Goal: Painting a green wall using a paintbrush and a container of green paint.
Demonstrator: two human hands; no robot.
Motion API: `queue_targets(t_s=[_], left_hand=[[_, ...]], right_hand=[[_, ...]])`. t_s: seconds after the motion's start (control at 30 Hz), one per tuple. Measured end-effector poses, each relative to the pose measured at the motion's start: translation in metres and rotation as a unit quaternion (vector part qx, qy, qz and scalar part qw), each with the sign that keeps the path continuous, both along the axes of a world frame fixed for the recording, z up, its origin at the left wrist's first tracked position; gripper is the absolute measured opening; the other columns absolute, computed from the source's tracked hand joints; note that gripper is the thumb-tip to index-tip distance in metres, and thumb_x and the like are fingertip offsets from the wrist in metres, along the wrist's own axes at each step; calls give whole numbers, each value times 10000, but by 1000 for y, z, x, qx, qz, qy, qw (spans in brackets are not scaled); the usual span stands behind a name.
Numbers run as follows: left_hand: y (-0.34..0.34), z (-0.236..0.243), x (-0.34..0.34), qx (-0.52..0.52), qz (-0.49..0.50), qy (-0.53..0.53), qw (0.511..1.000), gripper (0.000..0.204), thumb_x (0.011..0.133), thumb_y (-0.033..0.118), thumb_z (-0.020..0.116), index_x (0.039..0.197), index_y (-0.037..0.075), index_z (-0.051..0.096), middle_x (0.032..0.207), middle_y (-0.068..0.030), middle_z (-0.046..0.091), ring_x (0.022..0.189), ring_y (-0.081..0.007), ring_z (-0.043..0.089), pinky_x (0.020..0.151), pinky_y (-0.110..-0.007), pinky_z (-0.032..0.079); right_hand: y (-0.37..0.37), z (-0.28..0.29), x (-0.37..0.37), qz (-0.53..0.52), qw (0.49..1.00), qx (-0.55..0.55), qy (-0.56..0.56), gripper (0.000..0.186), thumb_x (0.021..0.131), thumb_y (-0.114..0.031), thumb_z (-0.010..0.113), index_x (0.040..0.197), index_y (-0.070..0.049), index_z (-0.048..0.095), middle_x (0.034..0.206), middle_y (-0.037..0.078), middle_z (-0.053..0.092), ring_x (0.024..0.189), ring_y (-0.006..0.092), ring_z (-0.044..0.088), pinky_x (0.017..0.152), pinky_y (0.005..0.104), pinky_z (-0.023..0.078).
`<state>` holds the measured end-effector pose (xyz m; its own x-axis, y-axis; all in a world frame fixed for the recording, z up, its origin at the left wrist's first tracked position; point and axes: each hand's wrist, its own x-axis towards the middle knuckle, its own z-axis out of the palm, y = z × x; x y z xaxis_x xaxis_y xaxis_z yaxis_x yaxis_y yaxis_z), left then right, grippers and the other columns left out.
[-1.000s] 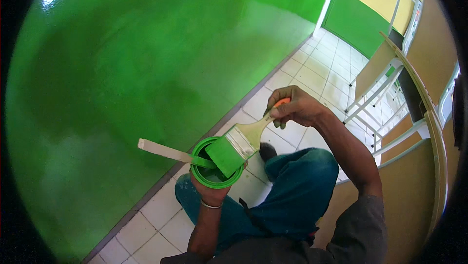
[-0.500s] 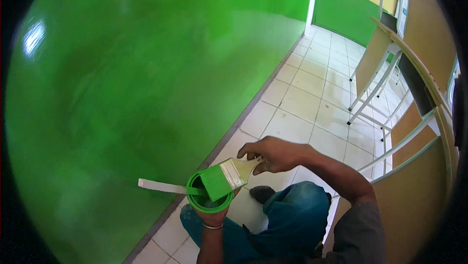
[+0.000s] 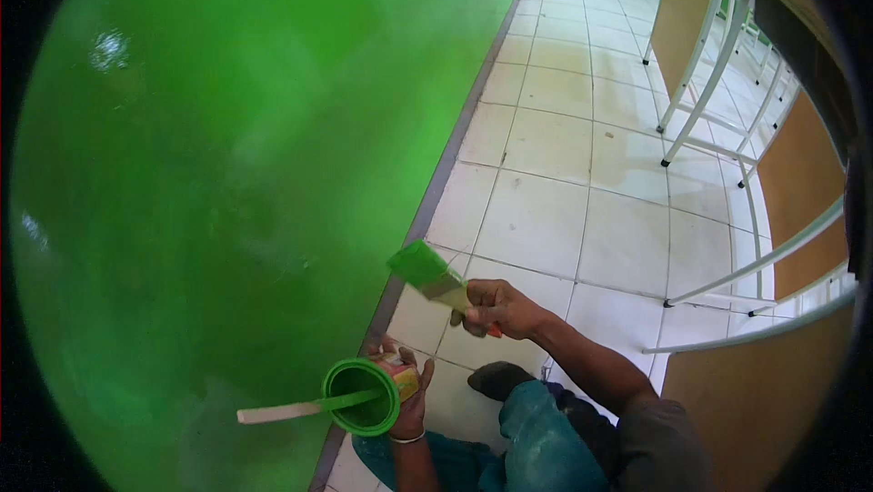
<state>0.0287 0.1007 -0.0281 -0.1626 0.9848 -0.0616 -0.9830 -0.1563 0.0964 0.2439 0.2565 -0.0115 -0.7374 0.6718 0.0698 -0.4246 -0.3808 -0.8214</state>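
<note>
Head view. I see the right hand (image 3: pixel 498 308) with its fingers closed around the handle of the brush (image 3: pixel 438 280); the bristles (image 3: pixel 418 263) point up and left, near the foot of the wall (image 3: pixel 227 174). I cannot confirm contact with it. The left hand (image 3: pixel 411 410) grips the can (image 3: pixel 408 381), fingers spread about its side, mouth tilted toward the camera. A stick (image 3: pixel 277 413) leans out over the rim at the left.

Handling, as I judge it: the brush is light, with a stiff handle and soft, paint-loaded bristles. I take hold at the handle, close behind the ferrule (image 3: pixel 446 287), and keep clear of the wet end, which is slippery. The can is probably the heavier item; I cannot tell its fill. I support it by the side wall, avoid the paint-coated rim and limit tilt, since the contents can spill.
</note>
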Motion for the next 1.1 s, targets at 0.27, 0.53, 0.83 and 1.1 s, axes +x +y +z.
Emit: queue_targets(t_s=[0.27, 0.53, 0.83, 1.1], left_hand=[[-7, -12, -15, 3, 60, -2, 998, 682, 920, 449, 569, 1515, 227, 322, 1612, 25, 226, 1394, -294, 338, 1130, -696, 167], [-29, 4, -21, -15, 124, -20, 992, 580, 969, 458, 484, 1499, 262, 354, 1592, 34, 282, 1393, -268, 327, 1142, -688, 125], [-41, 9, -15, 0, 142, -72, 987, 568, 975, 446, 474, 1507, 299, 341, 1589, 84, 277, 1379, -267, 345, 1154, -669, 115], [-26, 7, -11, 4, 125, -96, 988, 528, 976, 416, 481, 1481, 285, 398, 1580, 104, 295, 1365, -260, 361, 1160, -644, 138]], right_hand=[[92, -118, -56, -236, 953, -6, -191, 475, 933, -99, 624, 1380, 11, 510, 837, 62, 638, 615, 102, 522, 548, 279, 454], [114, -147, -126, -321, 895, 83, -300, 455, 899, -131, 653, 1333, -23, 571, 731, 74, 643, 627, 142, 581, 575, 317, 478], [119, -149, -87, -303, 919, 14, -252, 444, 873, -123, 644, 1304, -25, 598, 676, 75, 645, 550, 127, 571, 547, 313, 481], [140, -166, -115, -268, 900, 53, -340, 435, 845, -175, 689, 1256, -42, 634, 827, 177, 702, 677, 278, 647, 673, 381, 524]])
